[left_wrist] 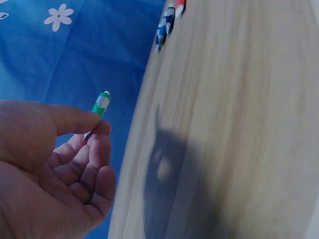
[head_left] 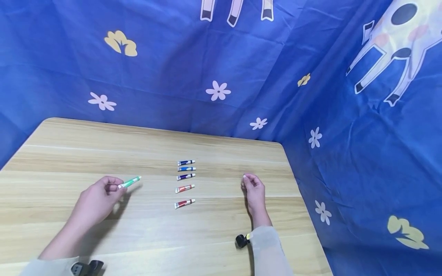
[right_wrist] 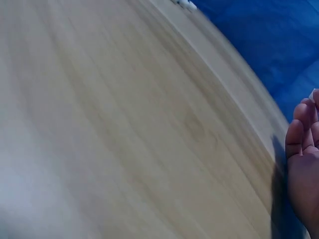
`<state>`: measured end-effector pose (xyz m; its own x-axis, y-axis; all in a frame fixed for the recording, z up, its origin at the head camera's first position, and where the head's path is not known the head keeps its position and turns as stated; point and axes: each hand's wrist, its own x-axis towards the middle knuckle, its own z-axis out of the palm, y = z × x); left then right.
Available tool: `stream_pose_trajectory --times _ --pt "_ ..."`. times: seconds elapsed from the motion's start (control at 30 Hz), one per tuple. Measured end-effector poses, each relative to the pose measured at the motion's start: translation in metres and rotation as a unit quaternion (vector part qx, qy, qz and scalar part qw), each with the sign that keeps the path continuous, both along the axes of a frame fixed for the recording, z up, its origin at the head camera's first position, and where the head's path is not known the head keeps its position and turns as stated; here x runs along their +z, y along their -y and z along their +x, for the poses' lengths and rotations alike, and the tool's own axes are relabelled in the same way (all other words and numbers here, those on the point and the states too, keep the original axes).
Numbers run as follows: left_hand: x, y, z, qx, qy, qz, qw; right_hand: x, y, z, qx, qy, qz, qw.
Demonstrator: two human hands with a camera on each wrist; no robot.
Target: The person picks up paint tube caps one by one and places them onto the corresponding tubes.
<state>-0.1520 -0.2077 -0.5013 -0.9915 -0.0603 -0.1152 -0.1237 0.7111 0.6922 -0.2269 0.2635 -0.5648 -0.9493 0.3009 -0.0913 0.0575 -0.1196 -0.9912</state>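
Observation:
A green paint tube (head_left: 129,182) is pinched between the thumb and fingers of my left hand (head_left: 98,199), held over the left part of the table. In the left wrist view the green tube (left_wrist: 101,103) points its narrow white tip upward, away from the palm. On the right, my right hand (head_left: 255,193) pinches a small white piece, like a tube cap (head_left: 244,176), at its fingertips. The right wrist view catches just part of this hand (right_wrist: 304,159) at its edge, with the white piece (right_wrist: 313,95) at the top.
Between the hands, several paint tubes lie in a column on the wooden table (head_left: 152,237): dark blue (head_left: 186,163), blue (head_left: 187,169), purple (head_left: 185,176), orange (head_left: 184,188) and red (head_left: 184,203). A blue patterned curtain (head_left: 155,84) hangs behind and to the right.

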Motion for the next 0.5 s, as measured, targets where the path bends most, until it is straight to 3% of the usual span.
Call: stream_pose_trajectory --times 0.5 --pt "0.000 -0.005 0.018 0.012 0.026 0.018 0.9994 0.014 0.021 0.018 0.012 -0.033 -0.050 0.998"
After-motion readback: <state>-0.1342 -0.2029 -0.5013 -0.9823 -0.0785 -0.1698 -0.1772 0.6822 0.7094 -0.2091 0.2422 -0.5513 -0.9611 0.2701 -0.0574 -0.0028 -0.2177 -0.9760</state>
